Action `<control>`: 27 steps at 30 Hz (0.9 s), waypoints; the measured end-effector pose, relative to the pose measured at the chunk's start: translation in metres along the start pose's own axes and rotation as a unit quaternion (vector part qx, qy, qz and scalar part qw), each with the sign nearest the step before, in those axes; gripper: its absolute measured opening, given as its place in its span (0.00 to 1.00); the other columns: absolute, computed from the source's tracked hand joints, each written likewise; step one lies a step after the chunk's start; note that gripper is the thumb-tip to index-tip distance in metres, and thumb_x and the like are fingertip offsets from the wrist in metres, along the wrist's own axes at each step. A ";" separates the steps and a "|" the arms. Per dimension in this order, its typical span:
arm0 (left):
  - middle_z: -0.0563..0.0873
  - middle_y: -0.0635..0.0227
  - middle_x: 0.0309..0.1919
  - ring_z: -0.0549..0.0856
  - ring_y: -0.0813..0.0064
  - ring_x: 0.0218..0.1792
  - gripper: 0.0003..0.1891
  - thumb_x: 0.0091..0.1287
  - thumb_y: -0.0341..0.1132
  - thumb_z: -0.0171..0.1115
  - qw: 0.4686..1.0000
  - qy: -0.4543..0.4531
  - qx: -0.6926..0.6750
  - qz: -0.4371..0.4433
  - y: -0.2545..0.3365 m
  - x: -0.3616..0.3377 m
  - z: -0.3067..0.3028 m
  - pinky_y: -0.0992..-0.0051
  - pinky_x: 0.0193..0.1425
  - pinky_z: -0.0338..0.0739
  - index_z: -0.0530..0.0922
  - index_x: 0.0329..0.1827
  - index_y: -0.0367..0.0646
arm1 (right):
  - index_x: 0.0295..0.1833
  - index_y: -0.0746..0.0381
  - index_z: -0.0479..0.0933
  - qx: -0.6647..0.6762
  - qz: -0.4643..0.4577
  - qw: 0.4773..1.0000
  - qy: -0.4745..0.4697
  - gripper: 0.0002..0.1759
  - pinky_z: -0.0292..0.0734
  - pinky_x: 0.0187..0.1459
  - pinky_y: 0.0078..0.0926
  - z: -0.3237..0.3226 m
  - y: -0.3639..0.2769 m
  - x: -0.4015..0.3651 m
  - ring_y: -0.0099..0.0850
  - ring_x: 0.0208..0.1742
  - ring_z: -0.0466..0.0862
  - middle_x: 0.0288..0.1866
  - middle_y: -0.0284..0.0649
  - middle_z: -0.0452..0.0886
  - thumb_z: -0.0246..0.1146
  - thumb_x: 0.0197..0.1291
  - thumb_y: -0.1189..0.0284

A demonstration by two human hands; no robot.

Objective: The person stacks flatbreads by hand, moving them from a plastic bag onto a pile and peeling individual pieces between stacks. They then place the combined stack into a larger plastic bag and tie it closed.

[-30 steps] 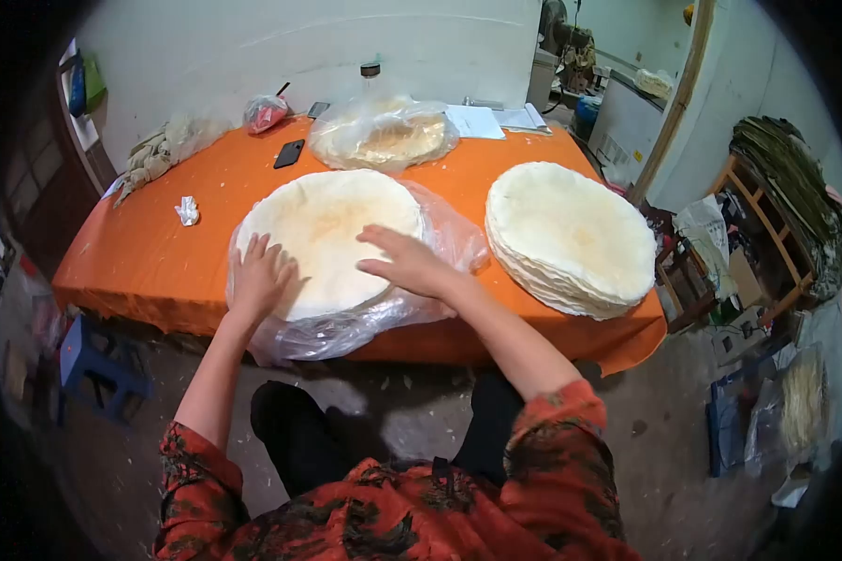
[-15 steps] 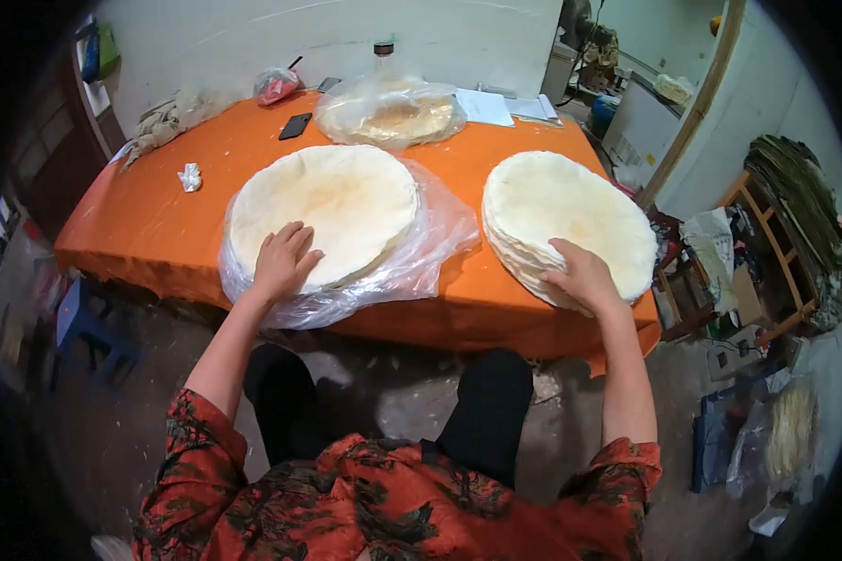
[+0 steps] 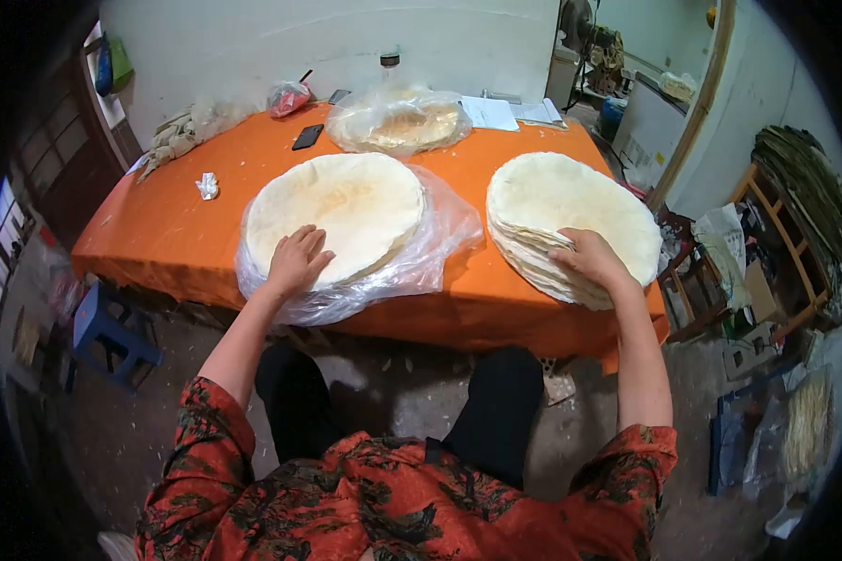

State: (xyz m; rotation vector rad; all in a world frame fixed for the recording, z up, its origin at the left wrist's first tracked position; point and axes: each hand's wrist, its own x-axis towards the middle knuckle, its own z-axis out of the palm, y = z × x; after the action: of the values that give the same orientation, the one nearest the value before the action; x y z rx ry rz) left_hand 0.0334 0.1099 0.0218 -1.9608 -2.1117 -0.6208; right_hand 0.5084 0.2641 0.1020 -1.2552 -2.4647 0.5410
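Observation:
A stack of round, pale flatbreads (image 3: 346, 201) lies on a clear plastic bag (image 3: 440, 252) on the left part of the table. My left hand (image 3: 297, 260) rests on the near edge of its top round, fingers spread. To the right stands a taller stack of similar flatbreads (image 3: 580, 192) with uneven layered edges. My right hand (image 3: 594, 257) pinches the near-left edge of an upper flatbread there, thumb at the side and fingers on top. How many layers it holds is hidden.
An orange cloth (image 3: 159, 234) covers the table. Farther back are a plastic-wrapped flatbread stack (image 3: 398, 126), a black phone (image 3: 308, 137), papers (image 3: 489, 113) and a red bag (image 3: 288, 98). A crumpled tissue (image 3: 208, 186) lies left. A blue stool (image 3: 112, 327) stands on the floor.
My right hand has closed at the edge of the right stack, where the layers now look slightly parted. My left hand stays on the left stack. The view has shifted a little.

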 end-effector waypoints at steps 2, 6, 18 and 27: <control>0.75 0.55 0.61 0.72 0.57 0.62 0.26 0.63 0.50 0.58 1.000 -0.001 0.000 0.000 0.001 -0.001 -0.002 0.58 0.66 0.62 0.75 0.58 0.42 | 0.49 0.65 0.80 0.009 0.003 1.000 -0.002 0.19 0.73 0.50 0.36 0.000 0.001 0.002 0.47 0.45 0.81 0.42 0.54 0.83 0.62 0.57 0.64; 0.75 0.55 0.60 0.73 0.57 0.61 0.26 0.63 0.51 0.57 1.000 -0.012 -0.004 0.007 -0.002 0.002 -0.002 0.59 0.65 0.63 0.75 0.57 0.42 | 0.49 0.66 0.80 0.036 0.020 0.999 -0.010 0.18 0.73 0.49 0.34 -0.004 0.002 0.006 0.45 0.42 0.82 0.40 0.54 0.83 0.60 0.60 0.63; 0.77 0.58 0.57 0.77 0.56 0.57 0.26 0.58 0.47 0.65 0.990 -0.107 -0.089 -0.015 -0.017 0.019 -0.015 0.67 0.60 0.71 0.76 0.55 0.41 | 0.43 0.69 0.81 0.127 0.067 0.986 -0.085 0.18 0.74 0.42 0.25 -0.021 0.024 0.028 0.24 0.34 0.78 0.33 0.37 0.82 0.65 0.57 0.63; 0.80 0.59 0.51 0.79 0.58 0.50 0.19 0.58 0.40 0.66 0.996 0.022 -0.083 -0.022 -0.008 0.020 -0.009 0.68 0.55 0.74 0.79 0.48 0.39 | 0.45 0.66 0.80 -0.192 0.037 0.980 0.020 0.17 0.74 0.51 0.43 -0.002 -0.011 0.013 0.52 0.46 0.80 0.43 0.60 0.79 0.54 0.48 0.79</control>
State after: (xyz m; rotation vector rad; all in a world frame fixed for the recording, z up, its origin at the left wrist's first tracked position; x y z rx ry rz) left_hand 0.0217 0.1242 0.0371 -1.9678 -2.1451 -0.8639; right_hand 0.4943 0.2689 0.1099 -1.4850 -2.5762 0.0502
